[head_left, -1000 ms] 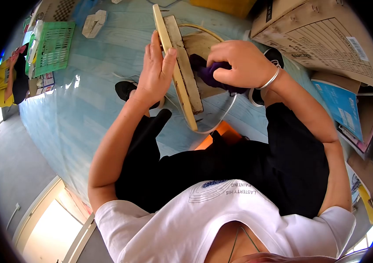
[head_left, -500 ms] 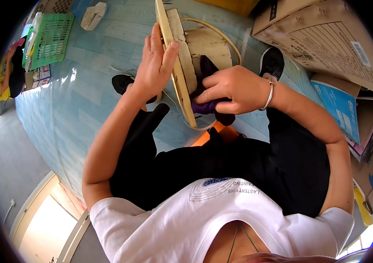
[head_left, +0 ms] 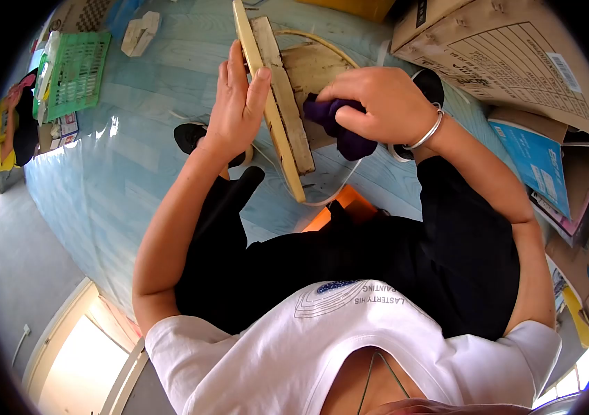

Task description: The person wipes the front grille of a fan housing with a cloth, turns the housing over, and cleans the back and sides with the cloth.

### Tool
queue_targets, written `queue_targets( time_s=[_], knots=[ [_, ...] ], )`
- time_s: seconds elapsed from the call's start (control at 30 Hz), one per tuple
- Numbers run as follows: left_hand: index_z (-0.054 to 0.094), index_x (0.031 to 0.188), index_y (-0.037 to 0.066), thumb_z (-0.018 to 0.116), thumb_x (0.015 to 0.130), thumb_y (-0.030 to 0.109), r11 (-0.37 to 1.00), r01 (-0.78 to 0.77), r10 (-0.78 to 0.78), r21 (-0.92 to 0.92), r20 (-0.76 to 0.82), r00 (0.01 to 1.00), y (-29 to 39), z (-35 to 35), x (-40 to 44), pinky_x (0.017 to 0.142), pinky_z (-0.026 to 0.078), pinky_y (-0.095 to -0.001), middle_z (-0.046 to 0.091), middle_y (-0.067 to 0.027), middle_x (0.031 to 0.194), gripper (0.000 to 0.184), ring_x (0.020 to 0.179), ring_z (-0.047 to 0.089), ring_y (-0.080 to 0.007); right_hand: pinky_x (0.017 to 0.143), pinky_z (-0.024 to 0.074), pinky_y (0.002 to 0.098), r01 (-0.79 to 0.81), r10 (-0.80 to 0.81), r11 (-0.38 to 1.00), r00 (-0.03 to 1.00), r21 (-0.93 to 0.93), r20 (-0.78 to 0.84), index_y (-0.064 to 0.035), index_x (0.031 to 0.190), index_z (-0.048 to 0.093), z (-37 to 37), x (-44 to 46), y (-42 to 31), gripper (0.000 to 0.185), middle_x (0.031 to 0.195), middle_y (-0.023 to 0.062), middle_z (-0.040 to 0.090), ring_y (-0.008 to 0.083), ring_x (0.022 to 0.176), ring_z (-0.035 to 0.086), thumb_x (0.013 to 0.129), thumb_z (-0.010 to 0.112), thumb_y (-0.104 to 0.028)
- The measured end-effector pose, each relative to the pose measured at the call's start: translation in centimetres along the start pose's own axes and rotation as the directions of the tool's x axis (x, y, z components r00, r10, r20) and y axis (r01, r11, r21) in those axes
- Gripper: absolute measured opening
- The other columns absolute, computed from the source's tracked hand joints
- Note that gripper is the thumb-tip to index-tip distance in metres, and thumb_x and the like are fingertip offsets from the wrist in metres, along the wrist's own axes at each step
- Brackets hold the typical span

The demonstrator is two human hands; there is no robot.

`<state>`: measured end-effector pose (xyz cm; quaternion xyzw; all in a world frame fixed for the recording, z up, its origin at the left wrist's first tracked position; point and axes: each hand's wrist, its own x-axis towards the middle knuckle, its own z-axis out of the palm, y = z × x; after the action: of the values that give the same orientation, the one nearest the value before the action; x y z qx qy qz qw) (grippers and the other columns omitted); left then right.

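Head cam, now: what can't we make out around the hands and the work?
All in the head view:
- Cream-yellow flat panel: left face, seen nearly edge-on and partly covered by the left hand.
- Dark purple cloth: gripped part, under the right hand.
- Cream rounded body behind the panel: partly covered by right hand and cloth.
- Bright orange object: lower part, behind black trousers.

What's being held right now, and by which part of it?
The right hand holds a purple cloth by its bunched upper part. The left hand lies against the upper half of the yellow panel, not visibly gripping it.
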<state>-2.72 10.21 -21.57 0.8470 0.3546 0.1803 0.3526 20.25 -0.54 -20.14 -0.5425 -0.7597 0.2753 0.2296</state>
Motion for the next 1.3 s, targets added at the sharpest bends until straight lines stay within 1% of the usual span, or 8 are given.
queue_targets(
  time_s=[0.17, 0.23, 0.33, 0.77, 0.97, 1.07, 1.2, 1.3],
  knots=[
    [0.021, 0.146, -0.013, 0.042, 0.104, 0.042, 1.000, 0.007, -0.007, -0.003, -0.011, 1.000, 0.2, 0.0, 0.1, 0.104, 0.034, -0.0415, 0.046, -0.0261, 0.127, 0.073, 0.111, 0.043, -0.0359, 0.074, 0.0545, 0.0373, 0.028, 0.009, 0.998, 0.824, 0.057, -0.566, -0.0137, 0.111, 0.070, 0.6, 1.2, 0.6, 0.029, 0.099, 0.0086, 0.071, 0.0300, 0.088, 0.067, 0.087, 0.057, -0.022],
    [0.022, 0.147, -0.012, 0.041, 0.104, 0.042, 1.000, -0.004, 0.004, -0.014, -0.013, 1.000, 0.3, 0.1, 0.1, 0.104, 0.034, -0.0417, 0.047, -0.0255, 0.127, 0.072, 0.111, 0.043, -0.0354, 0.072, 0.0545, 0.0372, 0.053, -0.029, 0.998, 0.824, 0.027, -0.567, -0.0136, 0.114, 0.069, 1.0, 1.4, 0.8, 0.030, 0.100, 0.0073, 0.069, 0.0289, 0.089, 0.066, 0.086, 0.060, -0.021],
    [0.022, 0.147, -0.011, 0.041, 0.104, 0.042, 1.000, -0.004, 0.004, 0.002, -0.018, 1.000, 0.3, 0.0, 0.1, 0.104, 0.035, -0.0422, 0.047, -0.0253, 0.128, 0.071, 0.112, 0.043, -0.0360, 0.067, 0.0540, 0.0384, 0.022, -0.101, 0.968, 0.946, -0.251, -0.309, -0.0139, 0.122, 0.064, 3.2, 1.6, 1.6, 0.041, 0.090, 0.0047, 0.061, 0.0252, 0.082, 0.064, 0.082, 0.066, -0.023],
    [0.020, 0.148, -0.012, 0.041, 0.103, 0.044, 1.000, 0.022, -0.021, 0.020, -0.020, 1.000, 0.0, 0.2, 0.0, 0.106, 0.034, -0.0417, 0.045, -0.0272, 0.129, 0.074, 0.117, 0.042, -0.0377, 0.059, 0.0502, 0.0334, 0.297, -0.361, 0.887, 0.924, -0.352, -0.128, -0.0086, 0.130, 0.060, 5.2, -2.4, 0.9, 0.059, 0.081, 0.0015, 0.053, 0.0198, 0.071, 0.059, 0.073, 0.072, -0.016],
    [0.020, 0.148, -0.011, 0.043, 0.103, 0.044, 0.998, 0.060, -0.060, 0.004, 0.013, 0.998, -0.1, 0.1, 0.3, 0.105, 0.034, -0.0408, 0.046, -0.0253, 0.124, 0.076, 0.114, 0.043, -0.0361, 0.059, 0.0516, 0.0336, 0.116, -0.202, 0.931, 0.954, -0.346, -0.223, -0.0129, 0.126, 0.064, 3.9, -0.8, 1.9, 0.047, 0.081, 0.0011, 0.059, 0.0205, 0.071, 0.062, 0.079, 0.064, -0.014],
    [0.019, 0.148, -0.011, 0.044, 0.102, 0.045, 0.998, 0.064, -0.064, 0.026, -0.001, 0.998, 0.1, 0.3, 0.2, 0.104, 0.034, -0.0407, 0.046, -0.0249, 0.123, 0.076, 0.112, 0.043, -0.0359, 0.059, 0.0533, 0.0376, -0.268, 0.179, 0.887, 0.950, -0.376, -0.255, -0.0162, 0.119, 0.066, 2.6, 0.3, 3.6, 0.034, 0.090, 0.0043, 0.068, 0.0254, 0.080, 0.067, 0.085, 0.057, -0.018],
    [0.019, 0.148, -0.012, 0.044, 0.102, 0.044, 0.998, 0.054, -0.054, 0.011, -0.014, 0.998, 0.1, 0.5, 0.2, 0.105, 0.034, -0.0410, 0.047, -0.0253, 0.123, 0.076, 0.112, 0.043, -0.0359, 0.060, 0.0532, 0.0375, -0.276, 0.159, 0.884, 0.937, -0.379, -0.311, -0.0162, 0.118, 0.066, 2.7, 0.5, 4.3, 0.034, 0.088, 0.0051, 0.067, 0.0273, 0.079, 0.066, 0.085, 0.058, -0.018],
    [0.019, 0.148, -0.012, 0.044, 0.102, 0.042, 0.999, 0.039, -0.038, 0.014, -0.025, 0.999, 0.0, 0.4, 0.1, 0.105, 0.034, -0.0411, 0.047, -0.0253, 0.123, 0.075, 0.112, 0.043, -0.0359, 0.062, 0.0535, 0.0375, -0.054, -0.020, 0.949, 0.973, -0.312, -0.230, -0.0140, 0.120, 0.064, 3.3, 0.1, 2.1, 0.037, 0.089, 0.0039, 0.064, 0.0263, 0.078, 0.066, 0.083, 0.062, -0.019]
  ],
)
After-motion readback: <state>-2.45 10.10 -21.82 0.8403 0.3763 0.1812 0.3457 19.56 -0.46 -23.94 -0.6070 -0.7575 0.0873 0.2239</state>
